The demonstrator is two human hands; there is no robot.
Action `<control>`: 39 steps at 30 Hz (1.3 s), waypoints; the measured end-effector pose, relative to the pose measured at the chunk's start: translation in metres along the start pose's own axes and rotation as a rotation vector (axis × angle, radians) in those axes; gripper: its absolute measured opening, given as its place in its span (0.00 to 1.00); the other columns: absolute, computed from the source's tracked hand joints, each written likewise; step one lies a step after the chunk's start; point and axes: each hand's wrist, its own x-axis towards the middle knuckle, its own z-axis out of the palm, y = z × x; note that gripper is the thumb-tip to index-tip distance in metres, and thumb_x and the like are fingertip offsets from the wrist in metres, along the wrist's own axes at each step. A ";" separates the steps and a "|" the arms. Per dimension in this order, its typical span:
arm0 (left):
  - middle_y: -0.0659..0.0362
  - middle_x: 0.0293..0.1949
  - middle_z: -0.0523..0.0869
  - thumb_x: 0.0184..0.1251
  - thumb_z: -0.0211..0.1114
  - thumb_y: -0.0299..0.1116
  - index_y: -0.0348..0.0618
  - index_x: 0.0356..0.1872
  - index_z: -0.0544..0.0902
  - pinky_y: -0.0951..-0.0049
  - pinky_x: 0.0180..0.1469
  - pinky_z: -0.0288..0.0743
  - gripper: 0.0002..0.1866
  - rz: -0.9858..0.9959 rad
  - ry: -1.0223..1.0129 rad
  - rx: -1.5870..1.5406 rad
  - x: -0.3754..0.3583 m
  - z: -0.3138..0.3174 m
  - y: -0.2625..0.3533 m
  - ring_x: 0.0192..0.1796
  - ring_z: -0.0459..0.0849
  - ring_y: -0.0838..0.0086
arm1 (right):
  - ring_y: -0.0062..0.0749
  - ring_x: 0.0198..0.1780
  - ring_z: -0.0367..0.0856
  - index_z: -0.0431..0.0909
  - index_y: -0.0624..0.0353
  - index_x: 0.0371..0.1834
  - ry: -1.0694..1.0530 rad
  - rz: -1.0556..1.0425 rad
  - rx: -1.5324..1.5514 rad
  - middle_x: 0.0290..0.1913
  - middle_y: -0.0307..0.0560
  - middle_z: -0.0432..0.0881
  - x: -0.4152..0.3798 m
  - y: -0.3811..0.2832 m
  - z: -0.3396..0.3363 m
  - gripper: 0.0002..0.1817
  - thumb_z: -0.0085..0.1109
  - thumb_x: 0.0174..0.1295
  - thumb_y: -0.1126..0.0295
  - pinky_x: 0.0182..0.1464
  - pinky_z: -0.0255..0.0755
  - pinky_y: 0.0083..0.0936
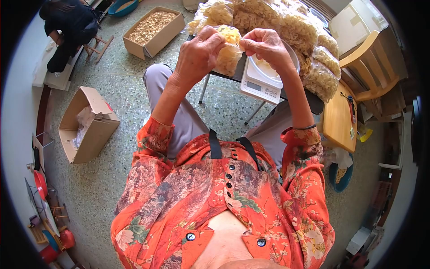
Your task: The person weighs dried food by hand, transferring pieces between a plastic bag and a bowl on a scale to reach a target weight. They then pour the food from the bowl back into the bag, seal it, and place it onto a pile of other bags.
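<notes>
My left hand [198, 54] and my right hand [268, 48] are raised over the small table, each with its fingers pinched at the top of a clear plastic bag [228, 62]. Pale yellowish dried slices fill the bag, which hangs upright between the hands. Right of it, below my right hand, stands a white kitchen scale [259, 88] with a display and buttons at its front. On the scale sits a white bowl [294, 60], partly covered by my right hand and forearm. Behind the hands lie stacked filled bags [293, 28] of similar slices.
An open cardboard box [139, 50] of brownish pieces lies on the floor at far left. Nearer is another box [94, 139] holding plastic bags. A person [71, 22] sits at upper left. A wooden chair [371, 67] and a wooden stool [340, 121] with scissors stand at right.
</notes>
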 end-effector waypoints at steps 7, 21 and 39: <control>0.55 0.36 0.83 0.64 0.73 0.21 0.38 0.52 0.85 0.69 0.40 0.81 0.15 -0.150 0.008 -0.207 0.008 -0.013 -0.004 0.35 0.85 0.69 | 0.17 0.30 0.83 0.85 0.63 0.39 0.108 -0.160 0.123 0.30 0.39 0.87 0.015 -0.008 0.013 0.12 0.68 0.65 0.63 0.35 0.77 0.19; 0.48 0.42 0.84 0.65 0.69 0.22 0.37 0.50 0.86 0.57 0.45 0.82 0.13 -0.037 -0.007 -0.156 0.004 -0.015 0.000 0.42 0.87 0.50 | 0.14 0.35 0.84 0.87 0.57 0.46 0.003 0.072 0.210 0.37 0.36 0.89 0.016 0.006 0.027 0.19 0.68 0.69 0.52 0.32 0.71 0.13; 0.56 0.46 0.87 0.62 0.75 0.31 0.46 0.50 0.90 0.60 0.41 0.84 0.15 -0.017 -0.143 0.259 0.009 -0.006 0.006 0.41 0.89 0.57 | 0.30 0.31 0.86 0.87 0.62 0.35 0.390 -0.153 -0.034 0.29 0.46 0.89 0.008 0.013 0.043 0.09 0.66 0.61 0.66 0.42 0.79 0.30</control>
